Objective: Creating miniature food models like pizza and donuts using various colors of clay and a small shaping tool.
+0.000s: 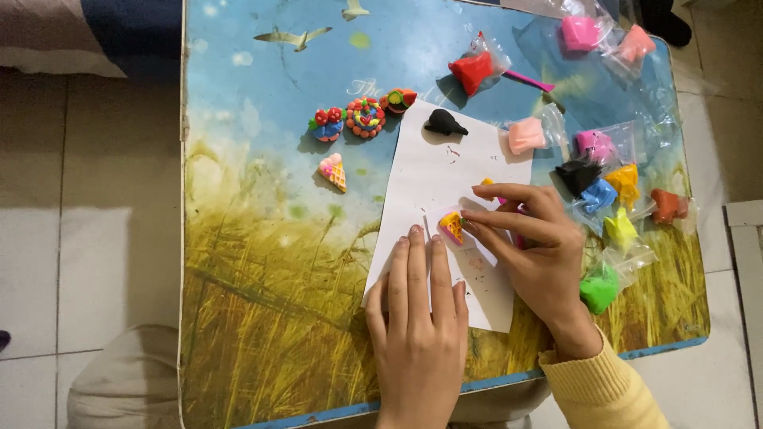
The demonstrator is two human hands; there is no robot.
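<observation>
— How many finished clay figures lie on the table [262, 318]?

— Four near its far edge: a blue piece with red tops [327, 125], a round ring piece [366, 116], a red and green piece [398, 100], and a cone figure [333, 171] below them. One black lump [445, 122] sits on the far end of the white paper [433, 179].

— And the hands?

— The left hand [419, 318] lies flat on the paper's near part, four fingers straight and close together, holding nothing. The right hand [534, 248] pinches with narrow fingertips a small yellow wedge [452, 226] near the paper's middle.

— Which way does the wedge point?

— Its long axis runs obliquely; the narrow tip points to the table's near-right corner.

— The bagged clay?

— About eleven bags along the right edge.
</observation>
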